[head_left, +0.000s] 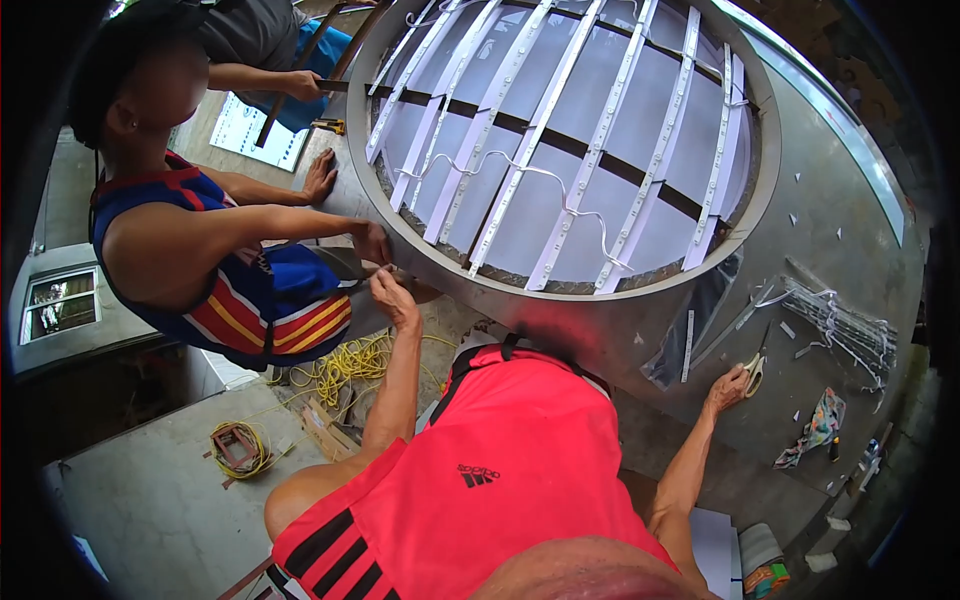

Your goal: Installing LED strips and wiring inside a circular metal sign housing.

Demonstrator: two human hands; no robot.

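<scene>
My right hand (728, 388) is closed around the cream handles of a pair of scissors (757, 372), low over the grey metal table. My left hand (396, 300) is raised beside the near left wall of a big round metal frame (440, 268). Its fingertips are pinched together close to a co-worker's hand (372, 243); anything between them is too small to make out. White LED strips (590, 155) run in rows across the frame, over dark crossbars. A loose white wire (570, 195) trails over several strips.
Bundled LED strips with wires (845, 325), a patterned cloth (818, 430) and plastic scraps lie on the table (880, 270) at right. A co-worker in a blue and red jersey (190, 250) stands at left. Yellow cable (345, 375) coils on the floor.
</scene>
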